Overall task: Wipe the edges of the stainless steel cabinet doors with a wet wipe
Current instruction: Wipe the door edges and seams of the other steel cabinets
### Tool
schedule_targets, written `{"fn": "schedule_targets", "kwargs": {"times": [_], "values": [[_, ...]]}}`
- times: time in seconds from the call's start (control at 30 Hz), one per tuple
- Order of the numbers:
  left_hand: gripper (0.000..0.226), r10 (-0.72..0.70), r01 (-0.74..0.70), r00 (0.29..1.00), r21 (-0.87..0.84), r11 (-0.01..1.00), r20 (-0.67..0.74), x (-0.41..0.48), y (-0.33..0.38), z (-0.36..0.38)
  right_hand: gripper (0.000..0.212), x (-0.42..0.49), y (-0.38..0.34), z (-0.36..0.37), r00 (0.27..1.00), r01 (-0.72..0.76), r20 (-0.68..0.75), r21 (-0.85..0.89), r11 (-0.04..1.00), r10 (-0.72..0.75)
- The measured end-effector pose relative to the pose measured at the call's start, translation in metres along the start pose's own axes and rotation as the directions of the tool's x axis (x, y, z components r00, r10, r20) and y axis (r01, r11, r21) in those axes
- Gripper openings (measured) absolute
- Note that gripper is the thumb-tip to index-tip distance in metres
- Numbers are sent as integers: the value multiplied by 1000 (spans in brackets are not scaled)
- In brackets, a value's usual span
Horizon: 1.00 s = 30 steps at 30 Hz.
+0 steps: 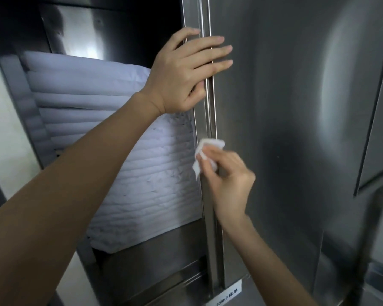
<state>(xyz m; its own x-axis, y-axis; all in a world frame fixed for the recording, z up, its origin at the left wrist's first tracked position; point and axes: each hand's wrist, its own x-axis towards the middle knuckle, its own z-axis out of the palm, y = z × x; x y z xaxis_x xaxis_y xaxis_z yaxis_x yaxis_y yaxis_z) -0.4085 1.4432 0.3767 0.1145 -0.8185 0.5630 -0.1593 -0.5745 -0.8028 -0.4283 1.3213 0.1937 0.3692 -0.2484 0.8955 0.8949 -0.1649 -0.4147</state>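
Above, my left hand rests flat-fingered on the cabinet door; below, my right hand pinches the wet wipe against its edge.

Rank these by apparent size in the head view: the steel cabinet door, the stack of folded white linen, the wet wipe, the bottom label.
1. cabinet door
2. stack of folded white linen
3. wet wipe and label: about alike; the right hand hides part of the wipe, the frame edge cuts the label.

Cabinet shelf, stainless steel: one stack of folded white quilted pads; smooth white folded linens behind and above.
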Motion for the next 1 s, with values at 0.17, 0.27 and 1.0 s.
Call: {"fn": "schedule_targets", "kwargs": {"times": [0.17, 0.27, 1.0], "values": [[48, 5, -5, 1000, 2, 1000, -16, -1, -1, 1, 7, 4, 0, 7, 997, 64, -43, -63, 996, -66], [48, 5, -5, 1000, -2, 1000, -30, -1, 0, 2, 4, -68, 17, -12, 1000, -21, 7, -109, 994, 22], [51, 4, 0, 990, -23, 1000, 144, -49, 83, 9, 8, -89, 33, -18, 996, -37, 83, -57, 998, 41]]}}
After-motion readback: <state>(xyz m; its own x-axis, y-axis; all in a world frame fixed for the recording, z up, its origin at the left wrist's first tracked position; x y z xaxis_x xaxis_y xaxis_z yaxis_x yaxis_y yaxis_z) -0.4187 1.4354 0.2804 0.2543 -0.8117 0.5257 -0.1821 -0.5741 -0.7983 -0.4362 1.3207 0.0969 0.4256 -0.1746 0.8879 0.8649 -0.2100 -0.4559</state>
